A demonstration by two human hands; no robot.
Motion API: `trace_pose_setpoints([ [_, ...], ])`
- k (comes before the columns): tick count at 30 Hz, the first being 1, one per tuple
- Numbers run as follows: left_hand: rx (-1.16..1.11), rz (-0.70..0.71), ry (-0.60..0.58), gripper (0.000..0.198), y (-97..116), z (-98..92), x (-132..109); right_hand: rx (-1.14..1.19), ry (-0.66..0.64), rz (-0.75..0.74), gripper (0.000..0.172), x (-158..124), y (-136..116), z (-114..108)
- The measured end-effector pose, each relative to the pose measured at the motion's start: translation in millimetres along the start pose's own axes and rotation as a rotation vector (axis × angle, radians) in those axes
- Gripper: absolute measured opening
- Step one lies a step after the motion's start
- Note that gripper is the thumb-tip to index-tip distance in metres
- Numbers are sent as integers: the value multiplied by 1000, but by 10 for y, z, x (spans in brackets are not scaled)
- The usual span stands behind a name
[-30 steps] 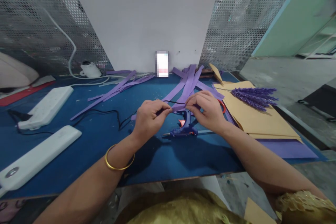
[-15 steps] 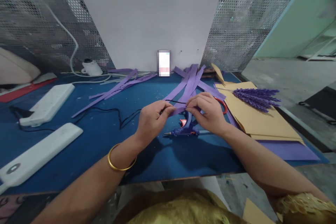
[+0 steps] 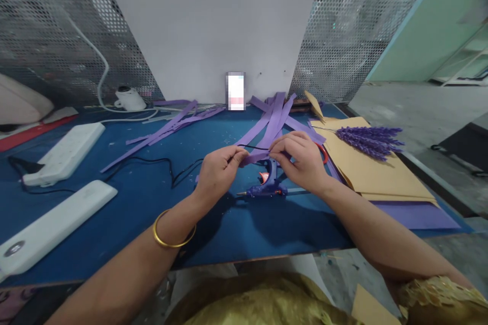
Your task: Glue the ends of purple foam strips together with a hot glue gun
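Observation:
Between my two hands stretches a short purple paper strip (image 3: 256, 156), pinched at both ends. My left hand (image 3: 220, 170) grips its left end between thumb and fingers, and a gold bracelet circles that wrist. At the other end, my right hand (image 3: 299, 158) pinches the strip with its fingertips. Just below lies a blue glue gun (image 3: 267, 191) on its side, nozzle to the left, a glue stick out of its back. Red scissor handles (image 3: 323, 153) show partly behind my right hand. Loose purple strips (image 3: 277, 117) lie crossed beyond my hands.
More purple strips (image 3: 163, 129) lie at the back left. Two white devices, a power strip (image 3: 66, 154) and a long white case (image 3: 57, 228), sit left with a black cord. At right, purple lavender sprigs (image 3: 369, 141) rest on tan paper (image 3: 389, 175). A phone (image 3: 235, 92) leans on a white board (image 3: 213, 30).
My left hand has slid slightly left along the strip, and more purple shows between the hands. The whole view has shifted a little; the right hand keeps its pinch.

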State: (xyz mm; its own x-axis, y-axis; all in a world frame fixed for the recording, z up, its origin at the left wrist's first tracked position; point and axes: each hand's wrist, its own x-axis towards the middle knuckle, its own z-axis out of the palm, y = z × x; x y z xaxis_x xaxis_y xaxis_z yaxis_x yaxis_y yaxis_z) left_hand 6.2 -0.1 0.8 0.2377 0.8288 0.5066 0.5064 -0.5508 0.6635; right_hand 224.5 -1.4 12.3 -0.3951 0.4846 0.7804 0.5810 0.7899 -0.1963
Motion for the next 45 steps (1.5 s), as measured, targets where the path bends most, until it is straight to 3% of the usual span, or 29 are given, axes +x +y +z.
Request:
trace_pose_setpoints([
  [2,-34,-45,-4,31,1,-2,7,-16,24,0,17,6,21,-9],
  [7,30,-16,78,13,8,1,-5,-47,38,1,16,9,49,-8],
  [10,22,-1,69,19,-6,3,-10,-59,43,-11,16,6,49,-3],
  [15,-85,-122,49,32,-11,-5,11,-73,49,0,17,2,64,-8],
  [17,-70,-141,56,28,4,-9,16,-82,53,0,17,0,71,-7],
  [20,39,-95,70,15,27,-10,9,-90,41,-8,16,-4,71,2],
  [24,146,1,73,14,32,3,-8,-78,28,-18,16,-7,57,11],
  [35,126,128,69,16,11,16,-48,-10,11,15,15,-24,14,31],
  [45,117,123,46,14,33,42,-65,19,15,-12,17,-16,-43,53],
])
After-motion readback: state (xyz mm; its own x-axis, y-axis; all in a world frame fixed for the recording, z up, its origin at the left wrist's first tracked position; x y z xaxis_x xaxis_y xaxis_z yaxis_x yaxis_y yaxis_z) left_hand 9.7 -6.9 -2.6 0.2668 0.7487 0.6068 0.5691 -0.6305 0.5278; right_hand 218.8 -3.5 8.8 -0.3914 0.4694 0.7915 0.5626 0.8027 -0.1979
